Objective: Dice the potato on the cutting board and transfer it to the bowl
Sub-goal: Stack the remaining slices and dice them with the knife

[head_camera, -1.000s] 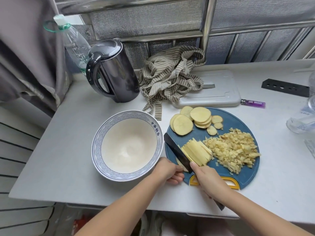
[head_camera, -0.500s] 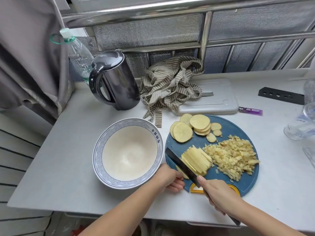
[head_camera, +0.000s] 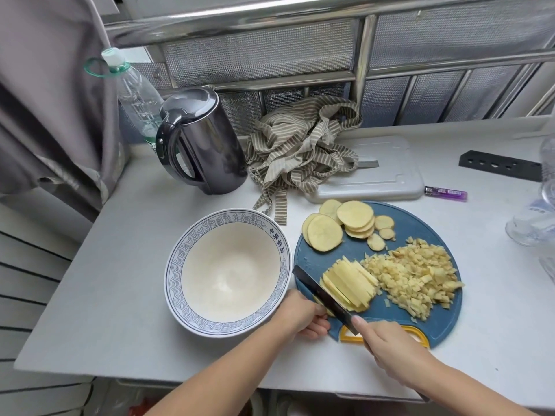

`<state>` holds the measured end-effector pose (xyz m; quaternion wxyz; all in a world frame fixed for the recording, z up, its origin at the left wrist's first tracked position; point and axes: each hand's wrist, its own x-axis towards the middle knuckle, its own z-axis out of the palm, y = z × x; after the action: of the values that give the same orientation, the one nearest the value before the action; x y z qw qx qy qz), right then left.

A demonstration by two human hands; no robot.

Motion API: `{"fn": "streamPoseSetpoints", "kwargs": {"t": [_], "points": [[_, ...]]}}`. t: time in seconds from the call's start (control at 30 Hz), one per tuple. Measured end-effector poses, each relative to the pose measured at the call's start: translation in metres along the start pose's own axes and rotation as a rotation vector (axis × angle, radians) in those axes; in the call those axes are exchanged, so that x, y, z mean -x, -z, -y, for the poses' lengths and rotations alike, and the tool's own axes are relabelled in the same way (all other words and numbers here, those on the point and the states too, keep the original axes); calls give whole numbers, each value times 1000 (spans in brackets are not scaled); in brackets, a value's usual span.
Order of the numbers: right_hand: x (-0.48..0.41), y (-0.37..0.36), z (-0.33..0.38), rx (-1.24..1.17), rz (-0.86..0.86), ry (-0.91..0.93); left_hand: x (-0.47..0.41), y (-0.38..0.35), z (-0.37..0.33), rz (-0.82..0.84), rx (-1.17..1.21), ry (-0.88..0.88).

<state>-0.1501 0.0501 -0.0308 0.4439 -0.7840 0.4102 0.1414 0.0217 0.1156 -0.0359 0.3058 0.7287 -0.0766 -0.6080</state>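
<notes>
Left hand [head_camera: 303,318]: I see it at the 7 o'clock edge of the cutting board [head_camera: 420,223], fingers curled in, knuckles just beside the blade. The blade hides the fingertips, so I cannot tell whether they press on a strip.
Right hand [head_camera: 387,343]: wrapped round the handle of the knife [head_camera: 318,292], forefinger laid straight along the spine.
Knife: dark blade, tip pointing to 10 o'clock, set across the near ends of the potato strips [head_camera: 350,283].
Potato strips: a tidy stack lying flat, lower middle of the board, running from 10 to 4 o'clock.
Diced potato [head_camera: 417,277]: a loose heap at the board's 3 to 4 o'clock side, touching the strips.
Potato slices [head_camera: 324,232]: round slices overlapping at 11 to 12 o'clock on the board, uncut.
Cutting board: round, blue, yellow handle at 6 o'clock, flat on the bench [head_camera: 120,295].
Bowl [head_camera: 177,265]: white with a blue patterned rim, at 9 o'clock of the board, just beside it; I see no potato inside.
Kettle [head_camera: 204,142]: dark, upright, at 12 o'clock of the bowl, with a plastic bottle [head_camera: 135,91] behind it.
Striped cloth [head_camera: 300,145]: crumpled at 12 o'clock of the board, partly on a white plastic board [head_camera: 384,178].
Lighter [head_camera: 446,193]: purple, lying at 1 o'clock of the blue board.
</notes>
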Motion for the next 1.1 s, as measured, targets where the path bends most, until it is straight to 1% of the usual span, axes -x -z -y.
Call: {"fn": "streamPoseSetpoints", "kwargs": {"t": [0.1,0.27,0.43,0.57,0.83,0.97,1.0,1.1], "points": [[-2,0,0,0,16,2,-3,0,-1,-16,-51,-12],[-5,0,3,-27,33,-12,-6,0,-3,6,-62,-8],[-8,-3,8,41,13,-33,-8,1,-4,21,-78,-1],[-9,-3,5,26,-10,-28,-6,-1,-6,-1,-89,-11],[-7,8,-4,-282,45,-39,-5,-3,-4,-43,-127,-35],[-3,5,-7,-389,61,-61,-5,-4,-3,-63,-122,-53],[-3,4,-6,-353,35,-50,-5,-4,-3,-62,-121,-51],[-9,-5,-1,-112,-48,2,-6,-3,-1,-51,-92,-51]]}}
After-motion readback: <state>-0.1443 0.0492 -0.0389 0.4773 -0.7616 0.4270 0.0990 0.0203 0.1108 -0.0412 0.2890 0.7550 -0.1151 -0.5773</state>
